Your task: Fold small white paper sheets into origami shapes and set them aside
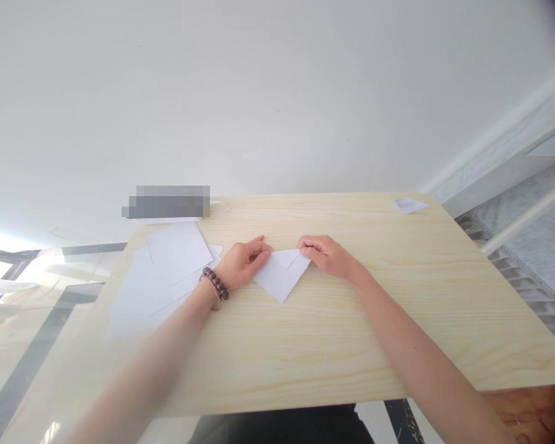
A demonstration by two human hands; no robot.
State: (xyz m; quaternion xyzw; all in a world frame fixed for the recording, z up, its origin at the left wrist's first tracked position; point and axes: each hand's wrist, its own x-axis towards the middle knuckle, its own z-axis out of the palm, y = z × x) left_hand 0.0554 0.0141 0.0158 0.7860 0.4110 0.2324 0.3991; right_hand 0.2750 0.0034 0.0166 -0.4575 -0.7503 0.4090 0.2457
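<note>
A white sheet of paper folded into a downward-pointing triangle [280,276] lies on the light wooden table [333,345]. My left hand [243,262], with a dark bead bracelet on its wrist, pinches the triangle's upper left corner. My right hand [326,254] pinches its upper right corner, fingers curled and pressed on the paper. Both hands rest on the tabletop.
A loose stack of white sheets [160,274] lies on the table's left side. A small folded paper piece [409,205] sits at the far right corner. A white wall rises behind the table. A floor and white rail are to the right.
</note>
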